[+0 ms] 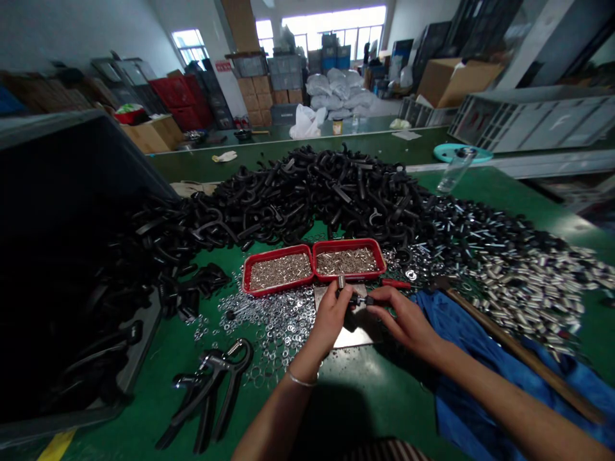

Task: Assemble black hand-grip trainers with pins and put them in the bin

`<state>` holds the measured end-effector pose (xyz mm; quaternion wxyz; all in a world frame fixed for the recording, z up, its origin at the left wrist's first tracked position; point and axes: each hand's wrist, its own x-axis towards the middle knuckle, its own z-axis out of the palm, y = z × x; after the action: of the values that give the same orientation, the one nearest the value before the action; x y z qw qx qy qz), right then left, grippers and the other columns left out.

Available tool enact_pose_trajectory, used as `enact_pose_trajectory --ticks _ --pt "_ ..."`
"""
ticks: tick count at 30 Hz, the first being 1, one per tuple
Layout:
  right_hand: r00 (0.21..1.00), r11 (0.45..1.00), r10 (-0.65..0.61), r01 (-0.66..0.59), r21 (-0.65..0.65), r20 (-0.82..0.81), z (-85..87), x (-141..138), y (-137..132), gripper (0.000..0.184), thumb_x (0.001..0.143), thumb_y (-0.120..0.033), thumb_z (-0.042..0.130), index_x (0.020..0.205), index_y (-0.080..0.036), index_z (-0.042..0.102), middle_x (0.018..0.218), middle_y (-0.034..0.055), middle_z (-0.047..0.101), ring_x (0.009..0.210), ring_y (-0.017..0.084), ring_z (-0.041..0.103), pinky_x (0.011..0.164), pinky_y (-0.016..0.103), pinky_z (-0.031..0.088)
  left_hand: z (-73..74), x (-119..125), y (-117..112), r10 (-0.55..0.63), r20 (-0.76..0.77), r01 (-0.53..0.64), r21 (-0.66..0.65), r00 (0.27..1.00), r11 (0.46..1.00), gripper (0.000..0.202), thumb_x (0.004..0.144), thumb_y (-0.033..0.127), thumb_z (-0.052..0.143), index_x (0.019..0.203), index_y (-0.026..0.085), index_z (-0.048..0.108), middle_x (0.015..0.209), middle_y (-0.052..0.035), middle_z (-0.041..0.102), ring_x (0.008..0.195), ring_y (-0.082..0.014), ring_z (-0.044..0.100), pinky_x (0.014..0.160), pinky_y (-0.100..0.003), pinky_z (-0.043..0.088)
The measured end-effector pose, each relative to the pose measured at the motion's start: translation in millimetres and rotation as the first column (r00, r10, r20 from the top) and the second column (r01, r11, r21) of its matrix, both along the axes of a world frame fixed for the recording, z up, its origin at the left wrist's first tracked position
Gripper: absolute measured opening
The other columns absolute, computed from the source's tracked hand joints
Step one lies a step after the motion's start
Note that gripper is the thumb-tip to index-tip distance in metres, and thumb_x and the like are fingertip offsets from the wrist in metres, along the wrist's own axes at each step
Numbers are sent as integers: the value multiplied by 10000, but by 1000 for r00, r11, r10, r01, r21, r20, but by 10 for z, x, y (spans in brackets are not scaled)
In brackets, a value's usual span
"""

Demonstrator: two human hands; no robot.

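My left hand and my right hand meet over a small metal plate on the green table. Between their fingertips they pinch a small black part with a threaded metal piece. A short metal spring or bolt stands upright just beyond my left fingers. Two red trays filled with small silver pins sit directly behind my hands. Loose silver washers are scattered to the left of my left hand.
A big heap of black plastic handles covers the table's far side. Silver sleeves spread at the right, beside blue cloth and a wooden stick. Assembled hand grippers lie at front left. A dark bin stands left.
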<state>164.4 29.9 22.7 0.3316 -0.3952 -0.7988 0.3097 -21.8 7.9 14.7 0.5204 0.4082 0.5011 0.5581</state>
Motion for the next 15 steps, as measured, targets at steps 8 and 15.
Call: enact_pose_trajectory --ticks 8,15 --pt "992 993 113 -111 44 -57 38 -127 65 130 951 -313 568 1054 -234 569 1009 85 674 937 232 663 861 412 540 104 -49 -6 80 -91 -75 58 993 996 268 921 476 582 966 217 636 906 -29 654 858 -186 571 816 -273 424" --pt "926 796 -8 -223 -563 -378 10 -310 112 300 953 -508 524 900 -216 484 796 16 658 535 126 585 537 292 530 52 -68 8 132 -253 -95 156 958 983 198 921 417 595 959 227 630 871 -29 644 822 -192 560 806 -280 394"
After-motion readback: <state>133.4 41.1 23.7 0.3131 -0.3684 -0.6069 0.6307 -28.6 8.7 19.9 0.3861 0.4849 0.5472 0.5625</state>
